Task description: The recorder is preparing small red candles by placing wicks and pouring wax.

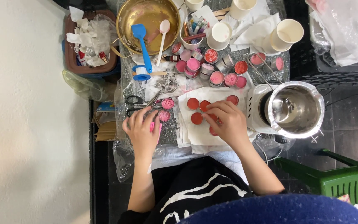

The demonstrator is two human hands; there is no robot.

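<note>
My right hand (227, 122) rests on a white paper towel (197, 135), fingers curled over a small round tin of red wax (214, 119). Three more red-filled tins (193, 103) lie uncovered on the towel beside it. My left hand (141, 128) lies palm down on the table's near left edge, covering a pink object (159, 130) whose edge shows under the fingers. Two pink-filled tins (167, 103) sit just beyond its fingertips, next to black-handled scissors (135, 100).
A steel melting pot (295, 108) stands on a white heater at right. Several pink and red tins (217, 77) cluster mid-table. At the back are a brass bowl (148, 16) with blue spatula (143, 45) and spoon, and paper cups (286, 35). A bin (90, 41) sits left, a green stool (336, 176) right.
</note>
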